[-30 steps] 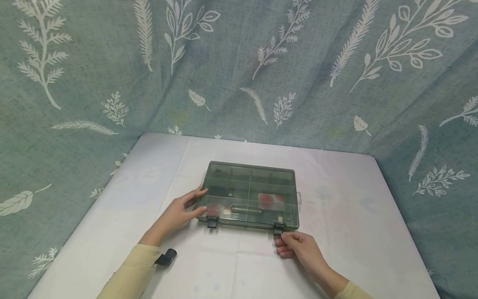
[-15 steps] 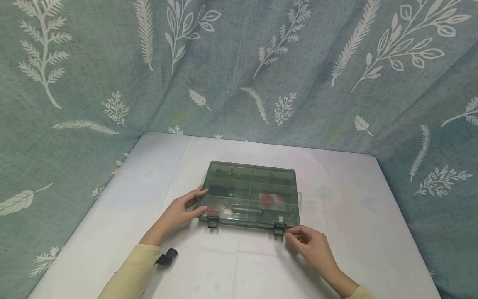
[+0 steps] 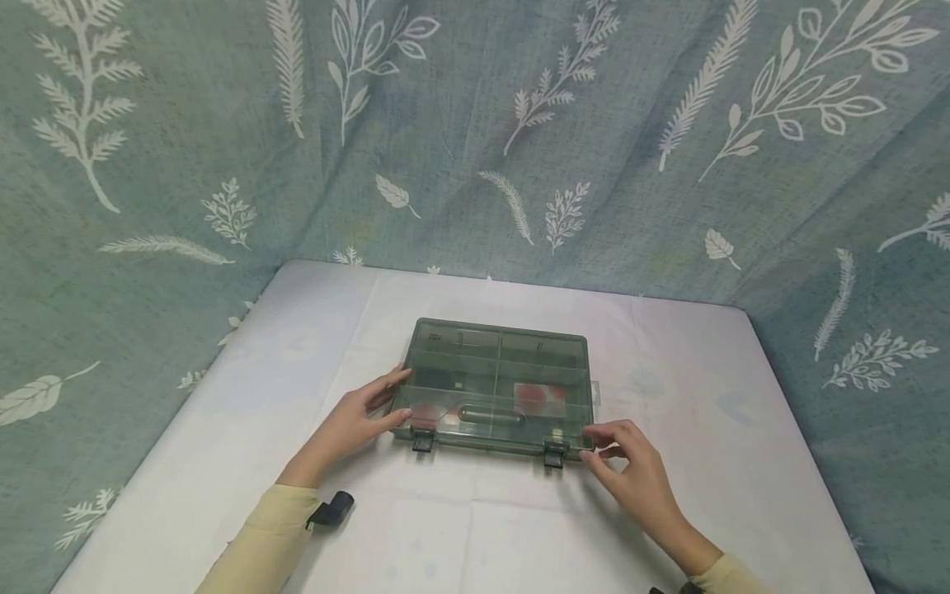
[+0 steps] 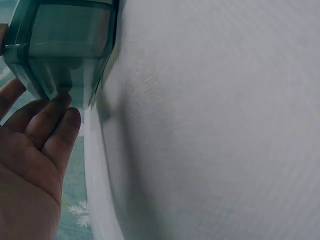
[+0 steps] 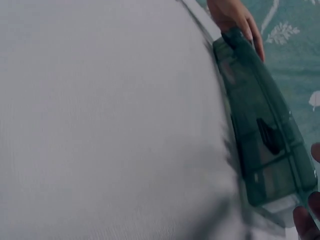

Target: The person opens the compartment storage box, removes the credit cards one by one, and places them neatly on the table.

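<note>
A translucent green compartment box (image 3: 460, 359) lies on the white cloth with its lid down. Two dark latches stick out from its front edge, a left latch (image 3: 422, 441) and a right latch (image 3: 553, 455). My left hand (image 3: 362, 418) holds the box's left end, thumb on the lid's front corner and fingers along the side. At the front right corner is my right hand (image 3: 631, 470), its fingertips at the lid's edge and its thumb lower by the front. Through the lid shows a red-and-white piece (image 3: 540, 399); other contents look dim.
White cloth (image 3: 460, 536) covers the table. A patterned green curtain (image 3: 460, 165) hangs behind and at both sides. By the left sleeve is a black wrist-worn piece (image 3: 334, 509).
My right hand has let go of the right latch and moved right and up to the box's front right corner, its fingers spreading. The left hand and the box stay put.
</note>
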The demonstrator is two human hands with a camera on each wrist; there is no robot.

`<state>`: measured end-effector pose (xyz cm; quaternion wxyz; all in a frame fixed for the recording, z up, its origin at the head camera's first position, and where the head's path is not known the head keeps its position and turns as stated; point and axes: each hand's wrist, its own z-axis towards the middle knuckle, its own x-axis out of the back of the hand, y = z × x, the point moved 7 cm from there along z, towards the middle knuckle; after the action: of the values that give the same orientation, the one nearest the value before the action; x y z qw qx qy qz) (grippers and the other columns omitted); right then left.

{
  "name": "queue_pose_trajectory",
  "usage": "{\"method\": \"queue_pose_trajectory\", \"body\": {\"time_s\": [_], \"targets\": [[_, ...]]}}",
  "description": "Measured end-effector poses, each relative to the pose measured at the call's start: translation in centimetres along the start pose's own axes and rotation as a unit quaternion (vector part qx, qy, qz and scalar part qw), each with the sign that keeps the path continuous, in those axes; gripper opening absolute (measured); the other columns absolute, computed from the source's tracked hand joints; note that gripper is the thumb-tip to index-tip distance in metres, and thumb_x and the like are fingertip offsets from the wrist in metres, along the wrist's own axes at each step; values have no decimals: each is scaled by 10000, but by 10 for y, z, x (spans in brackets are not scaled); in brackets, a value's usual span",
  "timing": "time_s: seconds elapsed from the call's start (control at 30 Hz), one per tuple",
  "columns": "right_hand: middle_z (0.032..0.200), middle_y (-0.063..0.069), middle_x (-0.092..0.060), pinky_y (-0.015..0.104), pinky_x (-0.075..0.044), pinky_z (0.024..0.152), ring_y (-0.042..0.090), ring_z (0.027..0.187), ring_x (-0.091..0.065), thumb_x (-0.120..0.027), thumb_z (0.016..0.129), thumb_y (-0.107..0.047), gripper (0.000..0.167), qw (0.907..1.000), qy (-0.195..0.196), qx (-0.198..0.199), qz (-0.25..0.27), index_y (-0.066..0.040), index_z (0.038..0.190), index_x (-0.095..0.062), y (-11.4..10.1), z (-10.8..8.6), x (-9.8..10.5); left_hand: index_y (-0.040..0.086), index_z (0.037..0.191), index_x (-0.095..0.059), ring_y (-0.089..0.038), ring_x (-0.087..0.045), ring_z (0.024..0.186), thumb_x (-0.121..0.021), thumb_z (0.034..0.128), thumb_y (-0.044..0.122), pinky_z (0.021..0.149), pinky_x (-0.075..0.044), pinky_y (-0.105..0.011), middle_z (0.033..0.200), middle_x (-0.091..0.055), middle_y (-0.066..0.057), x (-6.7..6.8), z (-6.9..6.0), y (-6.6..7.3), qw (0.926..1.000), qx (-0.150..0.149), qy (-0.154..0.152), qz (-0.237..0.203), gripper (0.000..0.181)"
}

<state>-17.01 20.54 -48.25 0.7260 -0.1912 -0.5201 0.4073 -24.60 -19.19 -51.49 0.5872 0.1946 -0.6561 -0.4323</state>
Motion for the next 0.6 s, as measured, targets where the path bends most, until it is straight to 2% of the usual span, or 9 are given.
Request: {"method": "queue_pose_trajectory", "body": {"time_s": [0.17,0.3,0.47,0.6], "targets": [[1319,80,-589,405,-609,829,255,1157,-595,-867,791,-32,527,9991,-294,235,-196,-86,1278,-675,9,4,-1,189,1569,-415,-365,-478,1387,-740,928,418,1130,-424,-464,1653,-281,-122,2,-1,0,10000,-36,-32,87,754],[1487,131,-497,498,-578,899,318,1312,-510,-880,784,-66,661,9966,-609,448,-314,-78,1386,-607,17,6,-5,207,1580,-396,-352,-453,1406,-782,874,445,1147,-397,-477,1669,-249,-95,3,-3,-2,9999,-22,-123,69,839],[1563,158,-421,617,-489,1002,386,1393,-424,-887,789,-132,746,9944,-837,523,-385,-108,1455,-553,26,9,-6,212,1609,-327,-352,-381,1454,-874,755,430,1157,-380,-458,1692,-183,-58,1,-6,-1,9992,-91,-373,83,1038],[1591,159,-385,700,-398,1045,417,1418,-373,-882,804,-192,769,9931,-994,472,-399,-121,1483,-528,32,12,-6,199,1622,-289,-374,-357,1464,-888,747,409,1155,-379,-466,1693,-171,-86,0,-8,3,9987,-192,-451,104,1081]]}}
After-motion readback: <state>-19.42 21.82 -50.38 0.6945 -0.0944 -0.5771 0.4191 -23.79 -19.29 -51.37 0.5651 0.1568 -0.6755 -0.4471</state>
